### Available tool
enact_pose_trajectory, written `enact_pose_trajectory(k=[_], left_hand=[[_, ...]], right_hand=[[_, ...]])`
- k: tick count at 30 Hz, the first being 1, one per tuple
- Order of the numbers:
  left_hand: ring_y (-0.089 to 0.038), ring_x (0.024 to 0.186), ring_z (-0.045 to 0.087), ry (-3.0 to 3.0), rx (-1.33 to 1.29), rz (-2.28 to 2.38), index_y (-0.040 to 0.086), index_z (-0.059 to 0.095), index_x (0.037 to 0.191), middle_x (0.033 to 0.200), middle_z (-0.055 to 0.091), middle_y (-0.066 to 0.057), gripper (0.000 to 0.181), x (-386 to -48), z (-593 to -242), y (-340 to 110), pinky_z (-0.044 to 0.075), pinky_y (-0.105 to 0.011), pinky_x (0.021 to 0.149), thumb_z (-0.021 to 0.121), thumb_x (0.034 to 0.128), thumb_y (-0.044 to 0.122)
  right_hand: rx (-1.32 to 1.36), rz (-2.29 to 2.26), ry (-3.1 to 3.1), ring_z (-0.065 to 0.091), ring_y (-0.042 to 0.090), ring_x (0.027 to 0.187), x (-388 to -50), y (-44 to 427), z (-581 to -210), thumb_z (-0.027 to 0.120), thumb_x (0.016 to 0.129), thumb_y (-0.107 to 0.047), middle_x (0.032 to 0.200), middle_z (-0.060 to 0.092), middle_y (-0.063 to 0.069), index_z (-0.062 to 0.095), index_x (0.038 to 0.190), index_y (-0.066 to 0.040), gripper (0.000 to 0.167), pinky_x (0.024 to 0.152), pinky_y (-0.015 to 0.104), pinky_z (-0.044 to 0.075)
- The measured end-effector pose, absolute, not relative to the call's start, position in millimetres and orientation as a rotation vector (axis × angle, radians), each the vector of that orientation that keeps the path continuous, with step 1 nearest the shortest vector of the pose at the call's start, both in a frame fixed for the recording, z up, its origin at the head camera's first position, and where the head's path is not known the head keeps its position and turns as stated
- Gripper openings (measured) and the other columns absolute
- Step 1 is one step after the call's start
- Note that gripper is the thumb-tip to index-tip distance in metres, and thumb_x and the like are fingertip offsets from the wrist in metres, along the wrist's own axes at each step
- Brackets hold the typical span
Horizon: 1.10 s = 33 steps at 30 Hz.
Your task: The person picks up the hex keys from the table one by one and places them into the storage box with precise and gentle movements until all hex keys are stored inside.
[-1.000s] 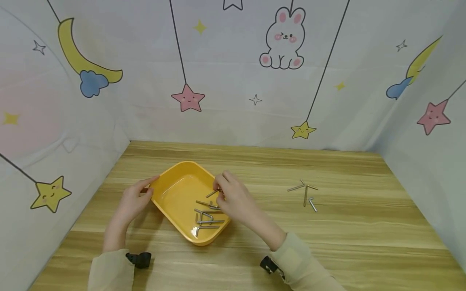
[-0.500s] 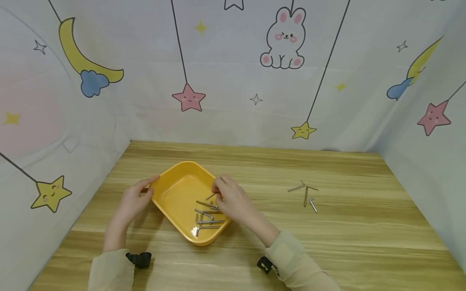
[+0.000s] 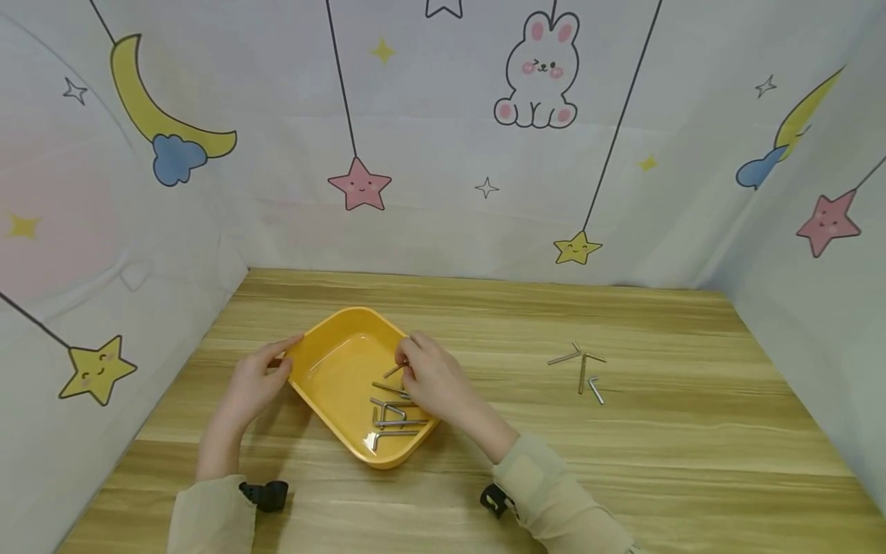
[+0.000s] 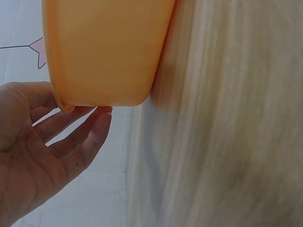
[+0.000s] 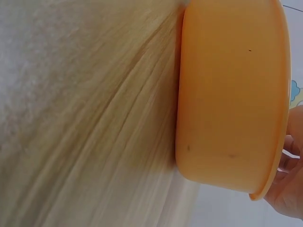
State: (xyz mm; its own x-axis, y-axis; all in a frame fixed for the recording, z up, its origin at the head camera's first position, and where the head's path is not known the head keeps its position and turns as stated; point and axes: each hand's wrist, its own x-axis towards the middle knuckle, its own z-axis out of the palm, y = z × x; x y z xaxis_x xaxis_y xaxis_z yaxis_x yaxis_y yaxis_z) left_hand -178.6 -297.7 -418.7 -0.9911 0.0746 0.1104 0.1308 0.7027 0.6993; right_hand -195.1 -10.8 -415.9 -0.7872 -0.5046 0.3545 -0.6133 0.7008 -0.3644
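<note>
Pinched in my right grip (image 3: 434, 381) is a metal key (image 3: 396, 371), only its end showing past my fingertips, above the inside of a yellow tray (image 3: 339, 385). My left grip (image 3: 258, 381), across the tray from the right one, holds the rim at the far-left corner, thumb and fingers set against the edge.

What could go wrong: the key looks thin and smooth, so a loose pinch could let it roll out and drop among the others. Lowering my right grip too far could knock the pile out of order or hook a bent end. If my left grip slackens, a bump from the right could slide or turn the tray, which sits flat on the counter (image 3: 637, 454).

Inside the tray, below my right grip and toward me, lie several bent metal keys (image 3: 396, 433), some crossing; my hand covers part of them, so I cannot count them. The tray's floor nearer my left grip is bare. Well to the right of my right grip, three loose keys (image 3: 581, 377) lie close together on the counter.
</note>
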Motion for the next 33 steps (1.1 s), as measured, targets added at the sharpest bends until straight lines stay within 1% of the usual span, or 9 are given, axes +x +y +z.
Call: enact_pose_trajectory(k=[8,12,15,18,24,30,33], left_hand=[[-0.049,0.112,0.055,-2.824,-0.175,-1.173,0.002,0.049,0.140,0.141,0.047,-0.030,0.041,-178.8,-418.4,-298.6,0.055,-0.042,0.078,0.046,0.0987,0.007],[-0.048,0.112,0.056,-2.833,-0.168,-1.164,0.003,0.049,0.140,0.141,0.047,-0.029,0.041,-178.9,-418.7,-298.5,0.055,-0.034,0.071,0.045,0.0993,0.009],[-0.048,0.111,0.056,-2.842,-0.162,-1.163,0.004,0.049,0.140,0.141,0.047,-0.029,0.041,-179.0,-419.1,-298.7,0.051,-0.025,0.065,0.045,0.0998,0.011],[-0.048,0.112,0.056,-2.841,-0.154,-1.169,0.004,0.049,0.140,0.141,0.047,-0.029,0.041,-179.2,-419.2,-299.4,0.050,-0.023,0.064,0.045,0.0999,0.011],[-0.048,0.112,0.056,-2.841,-0.153,-1.162,0.005,0.049,0.140,0.142,0.047,-0.028,0.041,-179.3,-419.1,-300.2,0.050,-0.024,0.065,0.045,0.0999,0.011],[-0.047,0.112,0.057,-2.832,-0.168,-1.151,0.004,0.049,0.140,0.141,0.047,-0.028,0.041,-179.6,-419.9,-300.6,0.054,-0.032,0.072,0.046,0.0995,0.010],[-0.047,0.112,0.056,-2.833,-0.166,-1.156,0.004,0.049,0.140,0.141,0.047,-0.028,0.041,-179.4,-419.8,-300.9,0.053,-0.030,0.070,0.046,0.0996,0.010]], right_hand=[[0.885,0.683,-2.672,0.046,0.010,0.072,-196.5,-11.9,-417.8,0.065,0.083,-0.002,0.089,0.057,0.001,0.062,0.093,-0.010,0.013,0.059,0.020,0.040],[0.878,0.722,-2.684,0.047,0.010,0.072,-195.1,-10.7,-416.5,0.064,0.083,-0.001,0.088,0.055,0.000,0.062,0.092,-0.009,0.013,0.059,0.019,0.040],[0.861,0.753,-2.694,0.047,0.009,0.073,-193.4,-9.4,-415.3,0.065,0.083,-0.001,0.089,0.054,-0.001,0.062,0.092,-0.009,0.012,0.058,0.018,0.039],[0.850,0.765,-2.679,0.049,0.009,0.073,-192.0,-7.8,-415.0,0.065,0.082,-0.001,0.089,0.056,-0.001,0.063,0.092,-0.009,0.013,0.058,0.017,0.040],[0.809,0.752,-2.669,0.050,0.009,0.075,-187.9,-2.7,-412.5,0.065,0.083,-0.004,0.091,0.058,-0.001,0.063,0.093,-0.011,0.012,0.061,0.020,0.042],[0.756,0.763,-2.720,0.051,0.010,0.080,-181.7,2.8,-407.1,0.065,0.086,-0.008,0.093,0.059,-0.002,0.064,0.095,-0.012,0.010,0.064,0.020,0.044],[0.728,0.790,-2.736,0.053,0.011,0.082,-178.7,5.5,-405.8,0.066,0.086,-0.009,0.093,0.059,-0.002,0.065,0.095,-0.011,0.010,0.066,0.022,0.045]])
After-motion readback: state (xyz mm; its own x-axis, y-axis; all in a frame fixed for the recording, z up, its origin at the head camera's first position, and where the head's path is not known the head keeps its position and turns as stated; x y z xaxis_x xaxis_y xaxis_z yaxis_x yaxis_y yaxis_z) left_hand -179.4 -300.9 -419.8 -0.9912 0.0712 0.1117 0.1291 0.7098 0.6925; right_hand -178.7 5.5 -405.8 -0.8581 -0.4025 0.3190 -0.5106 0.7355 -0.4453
